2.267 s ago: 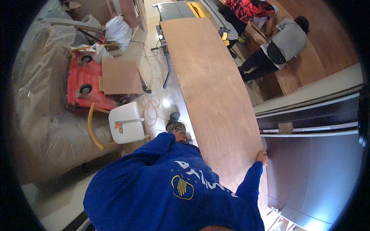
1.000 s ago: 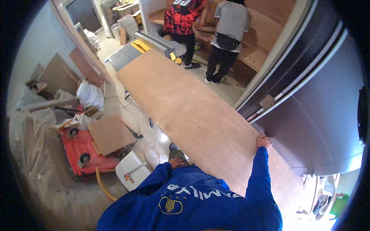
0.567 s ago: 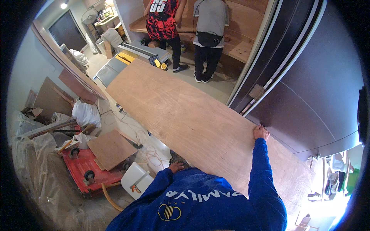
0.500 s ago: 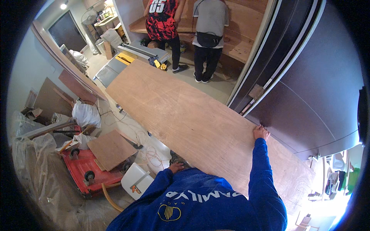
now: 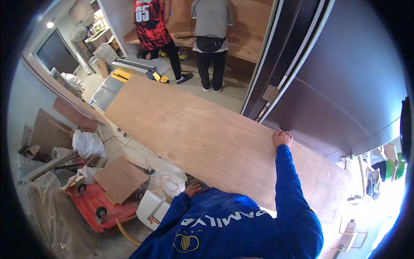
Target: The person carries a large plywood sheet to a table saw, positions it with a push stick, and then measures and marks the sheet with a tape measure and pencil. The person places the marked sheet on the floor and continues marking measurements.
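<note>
A long plywood sheet (image 5: 181, 125) lies level across my front, its far end over a grey-and-yellow table saw (image 5: 113, 89). My right hand (image 5: 283, 138) grips the sheet's far long edge, beside a dark door panel (image 5: 336, 73). Low by my body, my left hand (image 5: 193, 189) is open against my camouflage-clad leg, just below the sheet's near edge. Under and left of that edge stands a white-seated chair (image 5: 151, 207) with a small orange tool on it.
Two people (image 5: 153, 23) (image 5: 210, 26) stand at a wooden shelving recess (image 5: 241, 49). An upturned red trolley (image 5: 90, 207), plywood offcuts (image 5: 120, 177), white sacks (image 5: 88, 142) and plastic sheeting (image 5: 47, 207) crowd the left side. Cords (image 5: 168, 181) lie on the floor. A doorway shows back left.
My view has turned up and rightward, so the sheet now runs diagonally and the people sit further left in view. My right hand stays on the edge; my left stays low by my leg.
</note>
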Motion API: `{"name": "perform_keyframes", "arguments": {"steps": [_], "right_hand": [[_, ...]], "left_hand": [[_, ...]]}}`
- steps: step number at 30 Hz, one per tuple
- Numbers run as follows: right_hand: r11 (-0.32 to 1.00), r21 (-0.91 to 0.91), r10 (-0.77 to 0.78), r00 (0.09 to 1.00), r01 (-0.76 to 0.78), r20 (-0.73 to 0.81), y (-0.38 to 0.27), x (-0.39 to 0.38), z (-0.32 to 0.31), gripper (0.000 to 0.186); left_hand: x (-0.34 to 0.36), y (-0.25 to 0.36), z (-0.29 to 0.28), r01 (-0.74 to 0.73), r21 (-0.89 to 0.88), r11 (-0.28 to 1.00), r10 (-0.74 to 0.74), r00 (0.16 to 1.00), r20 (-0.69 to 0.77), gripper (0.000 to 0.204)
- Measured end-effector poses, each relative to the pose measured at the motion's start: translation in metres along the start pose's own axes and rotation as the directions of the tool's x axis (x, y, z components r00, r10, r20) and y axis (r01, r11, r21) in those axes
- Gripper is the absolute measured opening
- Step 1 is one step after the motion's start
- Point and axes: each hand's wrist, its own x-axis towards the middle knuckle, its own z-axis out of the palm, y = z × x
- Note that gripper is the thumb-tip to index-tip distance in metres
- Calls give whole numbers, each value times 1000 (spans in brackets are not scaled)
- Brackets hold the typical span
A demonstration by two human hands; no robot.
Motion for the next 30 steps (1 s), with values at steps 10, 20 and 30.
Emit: {"name": "perform_keyframes", "arguments": {"steps": [10,20,30], "right_hand": [[1000,12,8,1000,-8,5,-4,-2,-3,54],[1000,15,-5,1000,5,-7,-5,-3,-5,53],[1000,0,-11,1000,11,-6,-5,-3,-7,52]], "left_hand": [[-7,12,-7,129,-201,971,-131,991,0,49],[-9,22,-11,187,-132,973,-180,982,66,49],[-4,-23,12,-172,68,983,175,984,-42,51]]}}
